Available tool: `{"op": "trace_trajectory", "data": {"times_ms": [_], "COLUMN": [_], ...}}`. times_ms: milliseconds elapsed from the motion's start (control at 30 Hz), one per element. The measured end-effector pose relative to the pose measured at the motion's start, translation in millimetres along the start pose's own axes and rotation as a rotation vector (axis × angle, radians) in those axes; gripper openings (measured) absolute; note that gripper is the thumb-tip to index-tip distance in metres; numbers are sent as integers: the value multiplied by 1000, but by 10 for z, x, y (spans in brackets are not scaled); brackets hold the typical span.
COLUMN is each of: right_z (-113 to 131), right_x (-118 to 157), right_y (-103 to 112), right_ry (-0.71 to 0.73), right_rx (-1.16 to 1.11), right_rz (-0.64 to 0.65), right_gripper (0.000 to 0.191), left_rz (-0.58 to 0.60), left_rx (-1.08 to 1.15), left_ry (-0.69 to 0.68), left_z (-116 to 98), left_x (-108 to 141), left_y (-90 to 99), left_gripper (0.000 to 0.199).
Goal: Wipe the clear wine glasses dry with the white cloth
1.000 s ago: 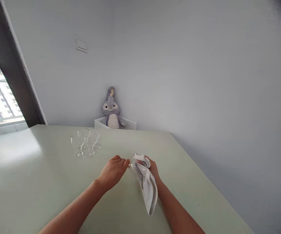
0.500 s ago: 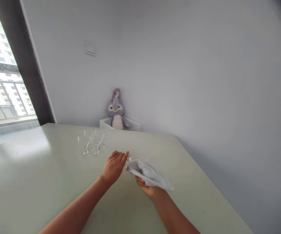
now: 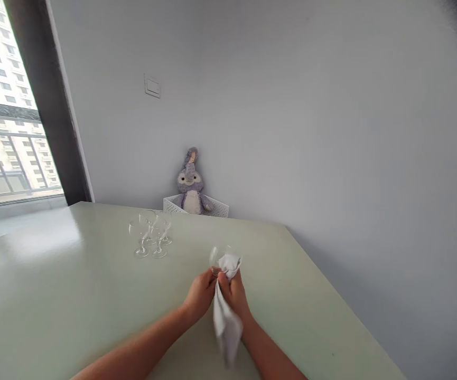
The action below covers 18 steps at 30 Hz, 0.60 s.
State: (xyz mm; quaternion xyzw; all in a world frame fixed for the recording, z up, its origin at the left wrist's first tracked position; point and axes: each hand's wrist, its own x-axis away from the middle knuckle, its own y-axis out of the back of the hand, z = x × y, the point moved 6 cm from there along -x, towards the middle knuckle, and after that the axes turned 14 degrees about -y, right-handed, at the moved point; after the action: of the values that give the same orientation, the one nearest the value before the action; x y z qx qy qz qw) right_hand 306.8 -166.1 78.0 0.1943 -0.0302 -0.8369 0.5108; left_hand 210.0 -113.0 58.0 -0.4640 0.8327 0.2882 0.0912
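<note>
My left hand is closed around the lower part of a clear stemmed glass, whose bowl points away from me. My right hand, also closed, grips a white cloth. One end of the cloth is bunched against or inside the glass bowl; which of the two I cannot tell. The other end hangs down between my wrists, blurred by motion. Both hands meet above the table. To the left, several clear stemmed glasses stand upright, close together.
The pale green table has a glossy top. Beyond its far edge, a grey plush toy sits in a white perforated basket. Grey walls meet behind it, and a window is at the left.
My right hand has turned, and the cloth now hangs downward rather than lying across the palm. The left hand has moved right and lower, against the right hand, and the glass bowl shows.
</note>
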Motion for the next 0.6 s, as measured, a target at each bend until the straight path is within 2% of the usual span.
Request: {"op": "trace_trajectory", "data": {"times_ms": [33,100,167,233,300,333,400,467,533,600], "right_z": [-11,-40,-65,-66,-42,-19,53,131,176,165], "right_x": [23,62,84,91,97,94,54,7,-27,-64], "right_y": [-44,-58,-24,-59,-157,-183,-144,-80,-104,-190], "right_ry": [15,28,34,73,146,176,185,143,91,47], "right_rx": [45,107,167,262,382,424,419,312,197,130], "right_rz": [1,-6,-33,27,152,178,104,25,68,154], "right_gripper": [24,18,18,18,33,41,41,30,24,20], "left_rz": [-38,-172,-333,-483,-567,-580,-544,-413,-265,-185], "left_rx": [42,72,63,45,21,11,7,55,153,232], "left_ry": [1,29,35,23,17,15,10,-9,-52,-95], "left_z": [-4,14,28,28,24,20,11,0,-20,-32], "left_x": [9,-16,-77,-128,-147,-147,-136,-127,-111,-88], "left_y": [-7,140,426,727,921,955,892,669,388,181], "left_gripper": [23,24,31,36,33,30,29,31,33,31]}}
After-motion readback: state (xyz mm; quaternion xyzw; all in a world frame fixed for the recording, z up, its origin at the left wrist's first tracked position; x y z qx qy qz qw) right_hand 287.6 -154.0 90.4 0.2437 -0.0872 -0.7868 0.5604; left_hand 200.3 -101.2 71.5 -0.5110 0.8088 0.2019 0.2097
